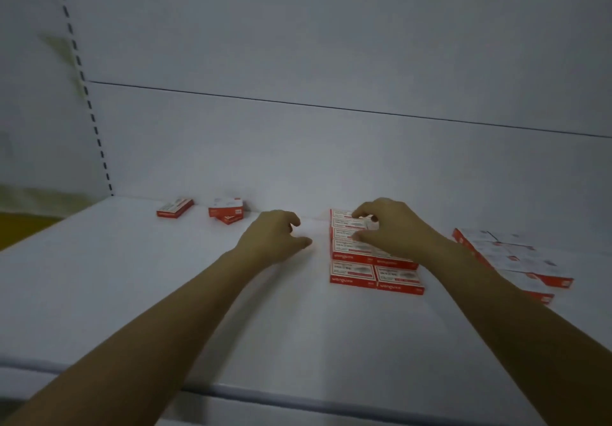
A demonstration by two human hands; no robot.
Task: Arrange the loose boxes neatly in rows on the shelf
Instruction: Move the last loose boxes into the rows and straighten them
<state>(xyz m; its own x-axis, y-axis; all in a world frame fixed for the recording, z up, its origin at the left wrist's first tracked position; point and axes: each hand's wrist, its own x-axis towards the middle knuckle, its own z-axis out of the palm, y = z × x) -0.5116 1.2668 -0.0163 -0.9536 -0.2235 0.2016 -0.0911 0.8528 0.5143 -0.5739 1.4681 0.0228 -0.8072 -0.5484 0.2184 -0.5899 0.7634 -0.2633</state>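
"wanguxe"(?) on front boxes (pixel 376 278)

both arms outstretched, left hand (pixel 275 236) loosely curled, right hand (pixel 394 227) pinching

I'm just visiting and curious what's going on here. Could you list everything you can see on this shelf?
Shelf: one, white, fills the lower view, with a white back panel behind.
Slotted upright: one, white with dark slots, far left.
Arranged boxes: red and white, in two neat columns at centre right; the count is partly hidden by the right hand.
Loose boxes at back left: about three, red and white, one lying alone, two piled.
Boxes at right: several, red and white, in a row slanting towards the right edge; count unclear.
Left hand: empty, fingers curled, above the shelf beside the arranged boxes.
Right hand: on the back of the arranged boxes, fingertips at a box.
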